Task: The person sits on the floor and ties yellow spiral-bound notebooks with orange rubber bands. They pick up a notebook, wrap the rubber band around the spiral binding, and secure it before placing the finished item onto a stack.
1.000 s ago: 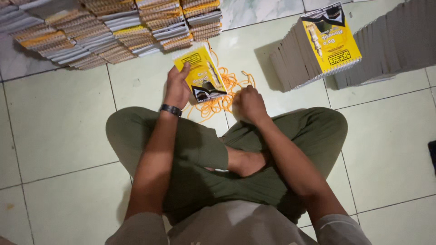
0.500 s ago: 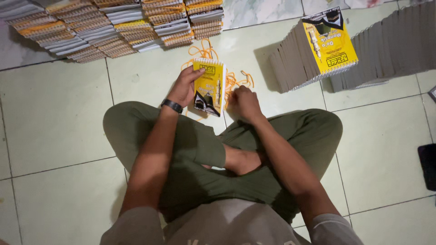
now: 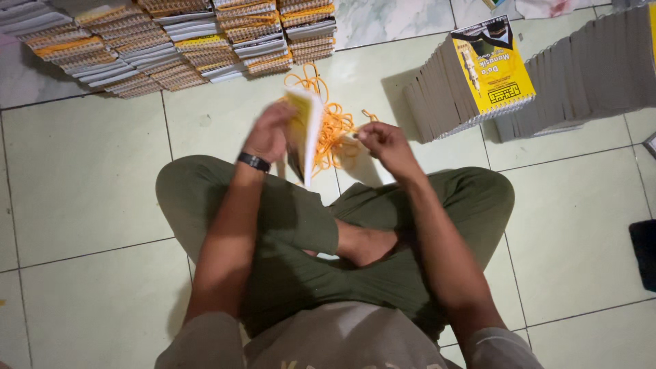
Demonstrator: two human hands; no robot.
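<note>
We are holding a small yellow booklet [image 3: 304, 133] edge-on in our left hand [image 3: 268, 133], while our right hand [image 3: 384, 141] is pinching an orange cord [image 3: 333, 126] lying on the tiled floor [image 3: 82, 178]; stacked booklets [image 3: 178, 37] are sitting beyond.

Stacks of spiral-bound booklets [image 3: 184, 41] fanned along the wall at 11–12 o'clock. Leaning row of yellow-cover booklets [image 3: 471, 82] at 1–2 o'clock, grey row [image 3: 588, 75] just behind it. Dark object [image 3: 644, 253] at 3–4 o'clock edge, cut off. Pale tiled floor [image 3: 82, 178] underneath.
</note>
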